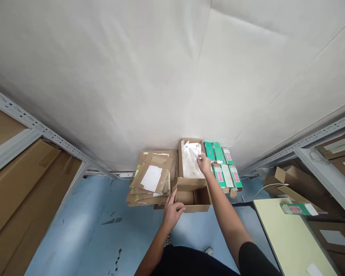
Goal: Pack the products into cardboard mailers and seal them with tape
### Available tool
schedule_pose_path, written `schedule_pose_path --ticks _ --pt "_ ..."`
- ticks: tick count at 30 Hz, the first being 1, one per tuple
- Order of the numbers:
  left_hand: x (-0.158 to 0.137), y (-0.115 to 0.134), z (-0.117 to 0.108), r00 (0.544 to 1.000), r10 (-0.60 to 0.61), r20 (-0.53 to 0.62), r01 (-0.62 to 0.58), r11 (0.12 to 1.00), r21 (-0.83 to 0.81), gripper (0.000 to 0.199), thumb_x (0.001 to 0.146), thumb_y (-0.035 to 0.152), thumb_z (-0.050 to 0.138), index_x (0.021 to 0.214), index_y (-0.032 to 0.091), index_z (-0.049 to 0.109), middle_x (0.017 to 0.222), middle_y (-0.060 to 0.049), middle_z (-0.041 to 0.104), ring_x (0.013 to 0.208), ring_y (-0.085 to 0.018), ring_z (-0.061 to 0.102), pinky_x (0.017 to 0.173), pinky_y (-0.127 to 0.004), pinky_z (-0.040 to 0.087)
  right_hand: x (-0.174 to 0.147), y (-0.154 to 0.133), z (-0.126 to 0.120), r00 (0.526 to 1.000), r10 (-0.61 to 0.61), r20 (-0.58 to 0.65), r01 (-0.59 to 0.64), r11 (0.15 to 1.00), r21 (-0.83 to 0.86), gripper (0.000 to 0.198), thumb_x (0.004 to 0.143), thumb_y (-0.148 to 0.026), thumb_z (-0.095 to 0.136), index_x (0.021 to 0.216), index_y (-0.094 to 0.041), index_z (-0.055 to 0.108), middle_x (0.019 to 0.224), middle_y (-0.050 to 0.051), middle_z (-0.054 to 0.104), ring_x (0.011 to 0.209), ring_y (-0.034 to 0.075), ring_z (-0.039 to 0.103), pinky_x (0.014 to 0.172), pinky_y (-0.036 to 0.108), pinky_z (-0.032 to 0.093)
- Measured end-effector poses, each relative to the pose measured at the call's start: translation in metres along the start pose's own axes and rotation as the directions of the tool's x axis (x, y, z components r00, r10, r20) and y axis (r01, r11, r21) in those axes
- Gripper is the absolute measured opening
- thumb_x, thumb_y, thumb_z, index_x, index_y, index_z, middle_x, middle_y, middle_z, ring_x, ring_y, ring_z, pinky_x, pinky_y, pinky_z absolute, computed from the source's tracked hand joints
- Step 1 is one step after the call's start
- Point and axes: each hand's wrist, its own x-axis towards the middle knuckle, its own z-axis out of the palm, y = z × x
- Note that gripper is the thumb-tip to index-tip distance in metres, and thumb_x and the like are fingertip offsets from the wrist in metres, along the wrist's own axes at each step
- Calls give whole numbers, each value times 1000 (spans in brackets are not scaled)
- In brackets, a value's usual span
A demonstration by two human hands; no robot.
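Observation:
My right hand [204,164] pinches a thin, whitish, see-through plastic bag [193,153] by its edge. It is over a tall cardboard box [180,161] filled with crumpled white bags or sheets [189,165]. My left hand [171,211] rests at the near left corner of an open cardboard box [194,208], its fingers spread and touching the box. Inside that box I see bare brown walls and floor. Right of the white-filled box stand several green boxes [217,151], some with pink pictures on them.
Flattened cardboard [158,161] lies stacked on the left, topped by a white sheet [151,178]. A pale yellow tabletop [287,237] at right bears a green box [296,209]. Metal shelving [31,119] with large cartons [23,184] flanks the left side; a pale wall [161,76] rises behind.

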Motion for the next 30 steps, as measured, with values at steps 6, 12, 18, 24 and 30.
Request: schedule_pose_path --ticks 6,12,18,24,30 --pt "0 20 6 997 69 -17 -68 997 45 12 81 15 74 80 25 80 166 -4 44 145 -36 51 115 -56 50 -101 20 -64 968 -137 -212 205 917 342 26 94 -29 58 109 -19 77 112 11 80 96 24 75 85 35 60" --pt "13 66 28 986 168 25 -169 984 54 11 84 19 73 84 26 81 167 -3 42 147 -35 48 116 -54 50 -201 60 -99 971 -217 -97 236 929 285 29 95 -22 60 118 -24 76 128 11 75 121 28 70 107 48 56" --pt "24 135 96 964 231 129 -236 972 25 7 84 25 75 84 26 82 164 -4 47 145 -37 50 118 -56 48 -249 127 -156 987 -130 -96 146 972 182 51 89 -26 72 140 -27 67 166 13 43 156 37 35 123 62 39" --pt "25 206 190 885 360 296 -358 932 -60 9 86 29 76 86 24 83 167 -6 43 149 -37 46 120 -57 44 -304 215 -233 968 69 -239 -24 982 188 52 92 -25 69 143 -29 65 165 11 45 155 35 38 123 60 41" --pt "15 278 299 759 451 471 -439 887 -143 11 88 30 74 89 24 83 170 -6 38 152 -37 43 121 -53 44 -380 311 -314 859 274 -433 -239 962 134 51 92 -26 67 144 -26 65 161 12 50 153 35 43 124 61 39"
